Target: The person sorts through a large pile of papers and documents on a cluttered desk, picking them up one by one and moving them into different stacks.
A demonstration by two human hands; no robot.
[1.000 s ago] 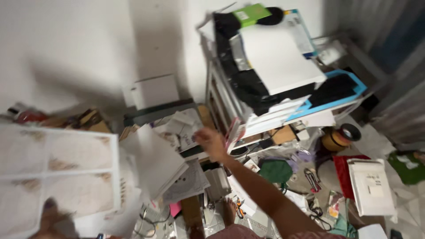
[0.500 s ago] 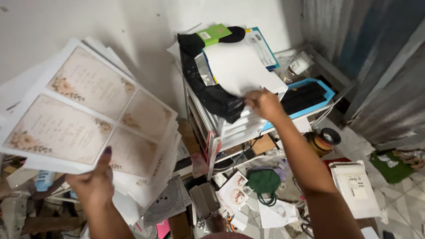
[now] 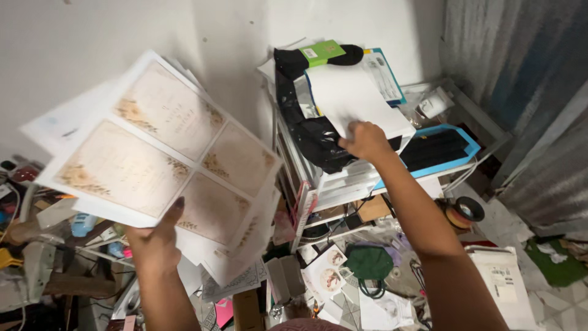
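Left hand (image 3: 154,240) grips a fanned stack of printed floral sheets (image 3: 165,153) raised by the wall, right hand (image 3: 365,140) pinches a white sheet (image 3: 355,98) atop the cluttered white rack (image 3: 331,184).

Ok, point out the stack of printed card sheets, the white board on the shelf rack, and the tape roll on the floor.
Stack of printed card sheets (image 3: 165,147), head view, middle of the top sheet.
White board (image 3: 349,98), head view, its bare centre.
Tape roll (image 3: 463,211), head view, upper rim.

Fanned stack of floral printed sheets (image 3: 165,147), held tilted aloft
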